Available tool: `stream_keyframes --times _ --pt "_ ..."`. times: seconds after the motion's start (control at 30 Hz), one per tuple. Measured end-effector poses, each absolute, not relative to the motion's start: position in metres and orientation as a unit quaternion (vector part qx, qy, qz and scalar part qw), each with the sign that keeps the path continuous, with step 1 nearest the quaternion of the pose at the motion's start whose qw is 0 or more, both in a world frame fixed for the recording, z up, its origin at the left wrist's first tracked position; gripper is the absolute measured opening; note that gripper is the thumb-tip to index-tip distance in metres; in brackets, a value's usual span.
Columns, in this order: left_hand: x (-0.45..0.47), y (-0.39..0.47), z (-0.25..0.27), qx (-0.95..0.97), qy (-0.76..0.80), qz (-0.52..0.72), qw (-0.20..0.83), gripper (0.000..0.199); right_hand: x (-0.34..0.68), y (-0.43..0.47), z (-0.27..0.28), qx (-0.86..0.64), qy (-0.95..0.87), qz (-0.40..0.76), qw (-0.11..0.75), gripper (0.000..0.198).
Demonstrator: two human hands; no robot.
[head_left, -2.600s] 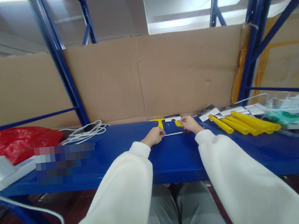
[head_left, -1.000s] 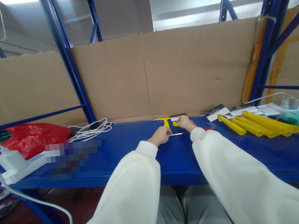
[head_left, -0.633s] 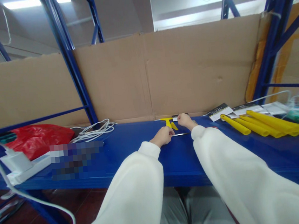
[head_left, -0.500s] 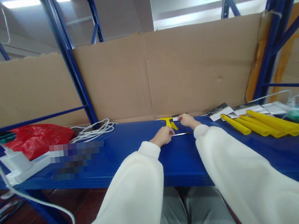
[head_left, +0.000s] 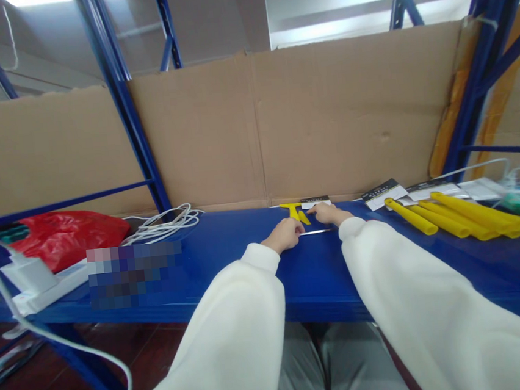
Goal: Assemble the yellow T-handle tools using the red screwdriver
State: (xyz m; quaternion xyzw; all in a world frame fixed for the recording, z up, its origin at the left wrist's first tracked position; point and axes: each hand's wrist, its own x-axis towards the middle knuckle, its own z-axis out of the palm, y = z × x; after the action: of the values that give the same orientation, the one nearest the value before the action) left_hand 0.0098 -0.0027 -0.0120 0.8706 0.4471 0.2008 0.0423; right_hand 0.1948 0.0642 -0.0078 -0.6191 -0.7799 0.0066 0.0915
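My left hand (head_left: pixel 285 235) rests on the blue shelf (head_left: pixel 230 265), its fingers pinched on the left end of a thin metal shaft (head_left: pixel 317 232) that lies flat. The shaft's right end is hidden under my right sleeve. My right hand (head_left: pixel 329 213) lies just behind the shaft, with its fingertips on a small yellow piece (head_left: pixel 303 218). A yellow T-shaped part (head_left: pixel 290 207) and a small black-and-white card (head_left: pixel 314 202) lie right behind the hands, against the cardboard.
Several yellow tubes (head_left: pixel 455 213) and printed cards (head_left: pixel 382 192) lie to the right. A coil of white cable (head_left: pixel 164 221), a red plastic bag (head_left: pixel 62 238) and a white power strip with a charger (head_left: pixel 33 281) sit to the left. A cardboard wall (head_left: pixel 326 115) backs the shelf.
My right hand has shifted slightly left and back along the shaft, and its sleeve now hides the red handle. The left hand has stayed on the shaft's end.
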Motion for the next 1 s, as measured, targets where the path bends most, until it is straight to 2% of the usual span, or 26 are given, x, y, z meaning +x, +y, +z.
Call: stream_keyframes --times 0.23,0.47,0.73,1.0 --pt "0.009 -0.001 -0.014 0.868 0.446 0.211 0.059 0.028 0.200 0.054 0.008 -0.629 -0.769 0.011 0.110 0.058" --pt "0.009 0.000 -0.014 0.865 0.459 0.195 0.052 0.030 0.209 0.047 0.009 -0.630 -0.774 0.022 0.062 0.046" --pt "0.007 0.005 -0.016 0.866 0.452 0.207 0.058 0.027 0.203 0.040 0.009 -0.642 -0.765 0.029 0.043 0.052" --pt "0.007 0.003 -0.014 0.870 0.447 0.198 0.064 0.028 0.192 0.036 0.008 -0.604 -0.791 0.002 0.102 0.053"
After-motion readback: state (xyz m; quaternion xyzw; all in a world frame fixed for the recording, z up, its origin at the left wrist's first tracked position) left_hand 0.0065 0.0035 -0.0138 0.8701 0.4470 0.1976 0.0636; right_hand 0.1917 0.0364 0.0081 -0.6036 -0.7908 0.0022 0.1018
